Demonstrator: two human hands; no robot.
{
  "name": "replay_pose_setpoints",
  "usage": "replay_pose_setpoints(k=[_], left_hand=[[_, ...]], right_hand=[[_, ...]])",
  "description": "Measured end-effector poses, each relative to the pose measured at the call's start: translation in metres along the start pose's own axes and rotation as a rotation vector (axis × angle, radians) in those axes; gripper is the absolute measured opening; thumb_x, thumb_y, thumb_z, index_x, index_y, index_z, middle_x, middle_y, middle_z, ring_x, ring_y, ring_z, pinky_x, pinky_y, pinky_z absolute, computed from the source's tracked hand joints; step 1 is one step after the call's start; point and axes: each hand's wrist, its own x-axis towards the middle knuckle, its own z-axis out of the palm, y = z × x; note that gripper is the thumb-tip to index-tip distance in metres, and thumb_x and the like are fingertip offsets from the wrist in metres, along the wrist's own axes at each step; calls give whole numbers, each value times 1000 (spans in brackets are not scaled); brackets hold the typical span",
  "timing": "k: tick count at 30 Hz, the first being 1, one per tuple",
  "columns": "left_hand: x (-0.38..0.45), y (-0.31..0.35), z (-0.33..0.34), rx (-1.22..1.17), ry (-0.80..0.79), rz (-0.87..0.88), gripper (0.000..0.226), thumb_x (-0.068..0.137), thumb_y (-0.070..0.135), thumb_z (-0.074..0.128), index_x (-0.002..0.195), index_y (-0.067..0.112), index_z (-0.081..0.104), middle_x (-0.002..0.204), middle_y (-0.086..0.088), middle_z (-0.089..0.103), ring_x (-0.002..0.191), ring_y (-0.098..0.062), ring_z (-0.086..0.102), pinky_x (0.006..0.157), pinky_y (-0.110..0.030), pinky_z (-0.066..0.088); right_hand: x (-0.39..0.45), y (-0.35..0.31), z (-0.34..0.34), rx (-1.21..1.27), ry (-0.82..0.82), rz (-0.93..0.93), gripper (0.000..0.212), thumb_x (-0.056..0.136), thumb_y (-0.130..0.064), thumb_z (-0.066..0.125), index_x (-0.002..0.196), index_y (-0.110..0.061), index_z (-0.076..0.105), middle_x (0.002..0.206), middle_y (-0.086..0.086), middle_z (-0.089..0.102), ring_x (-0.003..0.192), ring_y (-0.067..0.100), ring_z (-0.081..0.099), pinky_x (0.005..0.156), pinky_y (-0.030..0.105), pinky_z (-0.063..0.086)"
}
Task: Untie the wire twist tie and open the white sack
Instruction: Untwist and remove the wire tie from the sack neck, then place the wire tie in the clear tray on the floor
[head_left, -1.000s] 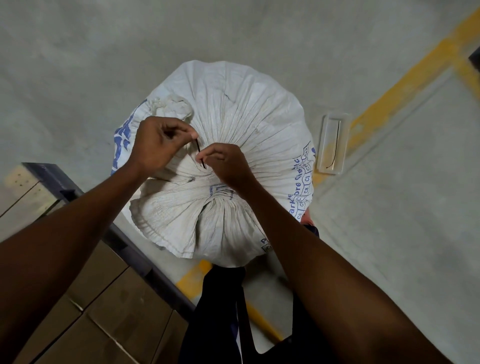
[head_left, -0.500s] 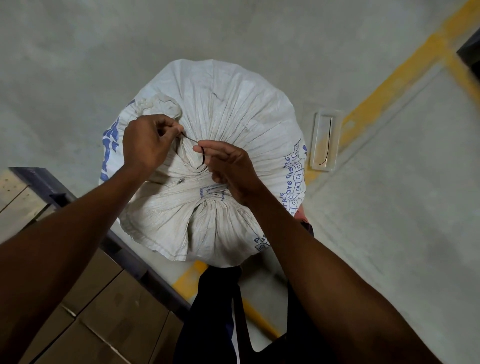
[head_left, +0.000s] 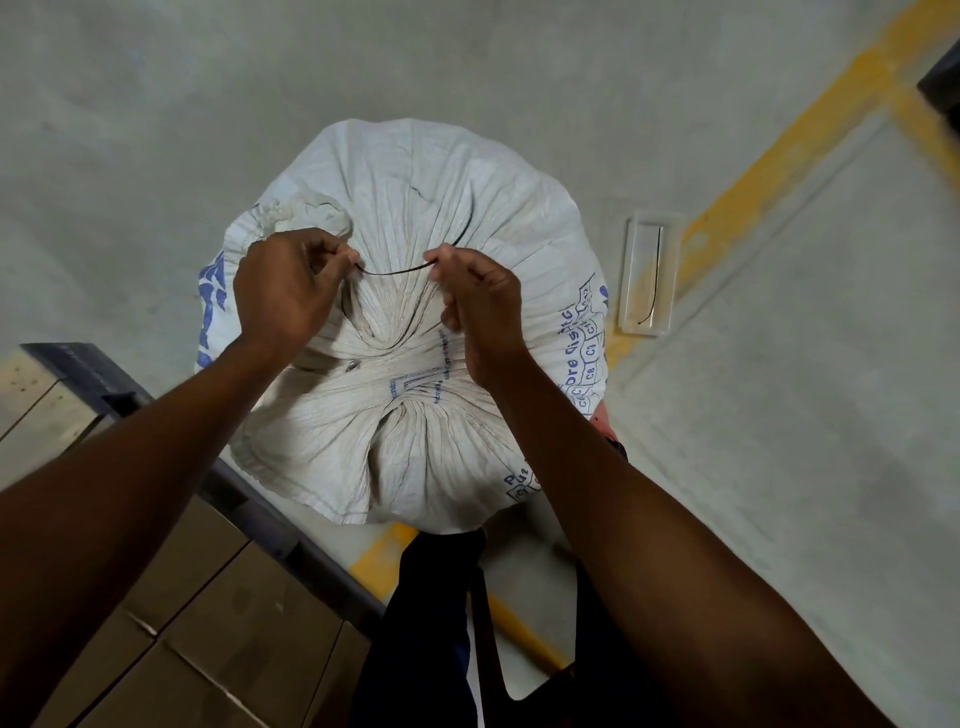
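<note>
The wire twist tie (head_left: 395, 270) is a thin dark strand stretched in a shallow sag between the two hands, above the gathered neck of the white sack (head_left: 415, 218). Its far end curves up past the right hand and lies against the sack's pleated cloth. More dark strand seems to loop down around the puckered neck below the hands, though the folds make that hard to follow.

The left hand (head_left: 283, 291) pinches the tie's left end between thumb and forefinger, the other fingers curled in. The right hand (head_left: 480, 306) pinches the strand a little apart from the left, its fingers pressed together around it and bent toward the palm.

The sack stands upright on the concrete floor (head_left: 156, 104), full and rounded, its top drawn into tight radiating pleats, with blue printing down both sides. To its right, on the floor beside a yellow painted line (head_left: 779, 156), lies a small clear tray (head_left: 636, 312) holding another dark wire. At lower left are cardboard boxes (head_left: 208, 623) and a dark metal frame (head_left: 93, 374).
</note>
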Motion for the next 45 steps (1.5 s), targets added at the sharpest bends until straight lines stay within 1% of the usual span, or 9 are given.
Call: replay_pose_setpoints(k=[12,17,23,28,33,35,38,41,45], left_hand=[[-6,45,14,44,-39,86,27,93,52,70,96,28,81,90,13,78,78,-8,70,70,-28,43],[-8,77,39,-173,-80,-33,23,86,50,72,89,29,80,79,12,78,75,-7,74,75,-40,61],[-4,124,82,-300,-85,-30,4,85,32,77,86,28,79,67,7,75,63,-5,70,67,-34,60],[8,175,121,-511,-213,-42,24,86,10,84,110,7,79,79,-7,79,62,-2,72,71,-18,58],[23,223,176,-532,-258,-93,12,86,22,85,96,15,85,77,5,80,61,-11,72,70,-37,65],[27,237,207,-458,-261,-83,13,86,36,83,89,23,85,82,10,81,70,-8,74,75,-37,64],[36,251,271,-238,-257,71,18,89,46,78,93,30,83,128,5,76,115,-11,70,103,-33,52],[44,257,351,56,-312,180,18,94,48,71,97,35,82,163,-3,48,155,-29,34,123,-54,26],[56,253,460,142,-341,147,19,98,47,67,98,34,81,173,-6,27,163,-34,5,123,-70,2]], right_hand=[[8,-17,-28,-173,369,-28,28,103,-14,45,121,-16,65,74,9,77,56,17,63,44,31,51],[18,-12,-54,-442,405,-166,34,101,-29,44,109,-18,75,72,-5,73,68,20,71,68,60,61],[23,-26,-102,-437,397,-240,35,103,-12,47,133,-21,63,79,-2,77,58,16,69,63,50,63],[35,-43,-157,-457,457,-247,11,109,-27,47,107,-29,58,71,-3,76,62,19,73,64,55,60],[62,-57,-224,-629,576,-206,23,102,-35,51,96,-25,71,87,-10,78,78,3,71,77,43,60],[77,-54,-259,-755,635,-252,25,97,-34,56,97,-23,78,117,-1,77,107,16,68,94,38,57],[109,-39,-317,-923,682,-241,22,94,-27,61,97,-21,83,154,14,56,138,35,51,110,35,42],[142,-13,-375,-1061,675,-196,22,95,-23,63,99,-21,84,163,19,43,146,50,40,114,53,39],[194,45,-441,-1176,599,-91,22,97,-25,63,102,-21,84,166,22,36,148,53,34,111,60,40]])
